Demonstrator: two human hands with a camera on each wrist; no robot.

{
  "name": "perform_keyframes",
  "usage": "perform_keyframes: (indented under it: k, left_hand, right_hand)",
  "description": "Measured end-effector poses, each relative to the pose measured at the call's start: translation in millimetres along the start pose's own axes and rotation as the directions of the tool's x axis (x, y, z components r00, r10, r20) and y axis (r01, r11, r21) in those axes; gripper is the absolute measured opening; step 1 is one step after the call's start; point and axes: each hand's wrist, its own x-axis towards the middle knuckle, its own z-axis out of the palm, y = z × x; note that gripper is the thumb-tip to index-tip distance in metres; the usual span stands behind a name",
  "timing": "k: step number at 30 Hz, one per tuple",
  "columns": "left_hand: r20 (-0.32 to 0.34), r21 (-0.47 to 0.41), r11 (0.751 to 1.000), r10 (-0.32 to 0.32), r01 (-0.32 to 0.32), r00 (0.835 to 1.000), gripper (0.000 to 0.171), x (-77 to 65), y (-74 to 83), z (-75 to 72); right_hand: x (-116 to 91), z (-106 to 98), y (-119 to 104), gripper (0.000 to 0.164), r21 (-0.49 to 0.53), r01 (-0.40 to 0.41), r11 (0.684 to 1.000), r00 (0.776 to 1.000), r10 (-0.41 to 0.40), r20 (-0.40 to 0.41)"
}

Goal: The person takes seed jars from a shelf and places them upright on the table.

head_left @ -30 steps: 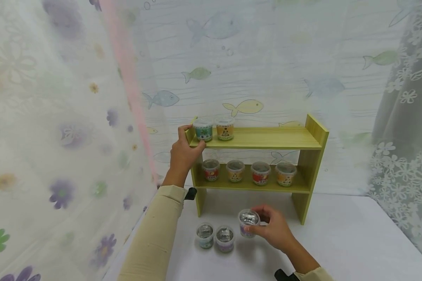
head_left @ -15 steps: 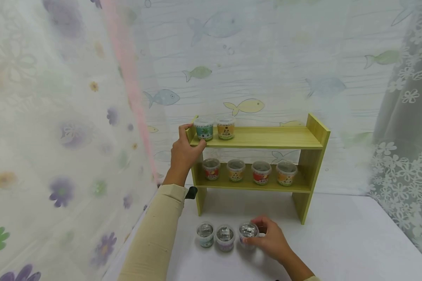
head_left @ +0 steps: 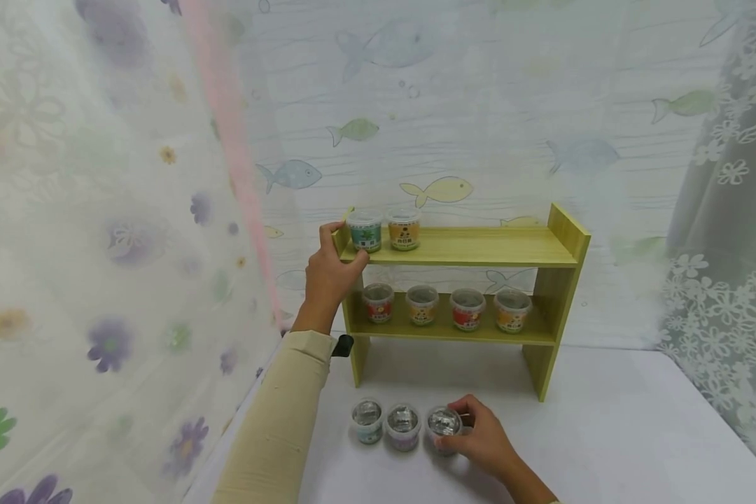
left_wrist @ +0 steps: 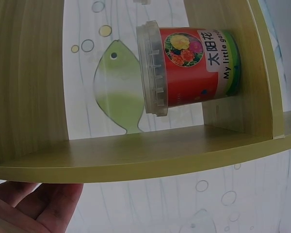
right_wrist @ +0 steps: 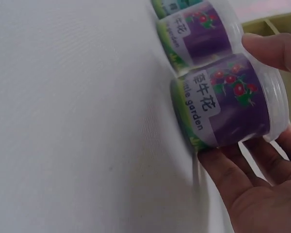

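Observation:
My right hand [head_left: 486, 439] holds a clear-lidded tub [head_left: 444, 421] at the right end of a row on the white table. In the right wrist view its purple label [right_wrist: 237, 99] shows red flowers and "little garden", with fingers along one side and the thumb at the lid. A second purple tub [head_left: 403, 427] and a teal one [head_left: 367, 421] stand to its left. My left hand [head_left: 330, 276] grips the upper left side of the yellow-green wooden shelf [head_left: 491, 245], thumb at the front edge, beside a teal-labelled tub [head_left: 366, 234].
An orange tub [head_left: 404, 232] stands on the top board beside the teal one. The lower board [head_left: 365, 331] carries several red and orange tubs, including a red one [left_wrist: 191, 68] near the left wrist camera. Patterned curtains [head_left: 132, 245] hang left and behind.
My right hand has lowered the purple tub and brought it toward me, into line with the other two. The left hand stays at the shelf.

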Motion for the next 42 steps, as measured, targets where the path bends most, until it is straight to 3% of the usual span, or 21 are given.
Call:
perform_keyframes:
  k: [6,13,18,28,34,42]
  left_hand:
    - [0.022,0.0,1.0,0.0,0.0,1.0,0.069,1.7,-0.8,1.4]
    - [0.026,0.005,1.0,0.006,-0.006,1.0,0.069,2.1,-3.7,4.3]
    - [0.009,-0.007,1.0,0.022,-0.022,1.0,0.068,2.0,-4.4,5.5]
    - [0.042,0.008,0.999,0.042,-0.042,0.998,0.069,-2.7,-2.3,1.1]
    - [0.048,0.004,0.999,0.044,-0.044,0.998,0.07,-6.2,-4.4,3.5]
    - [0.023,0.012,0.999,0.05,-0.05,0.998,0.07,-0.9,-3.5,-2.8]
  right_hand:
    - [-1,3,4,0.061,0.056,-0.027,0.998,0.999,0.028,-0.019]
    - [-2,0,10,0.06,0.161,0.0,0.987,0.999,-0.007,0.043]
    - [1,-3,10,0.06,0.16,0.01,0.987,0.998,-0.019,0.059]
    - [-3,2,17,0.058,0.2,0.043,0.979,0.992,-0.065,0.109]
    - [-8,0,22,0.06,0.238,0.007,0.971,0.987,-0.044,0.151]
    - [-2,1,13,0.061,0.233,0.058,0.971,0.988,-0.089,0.124]
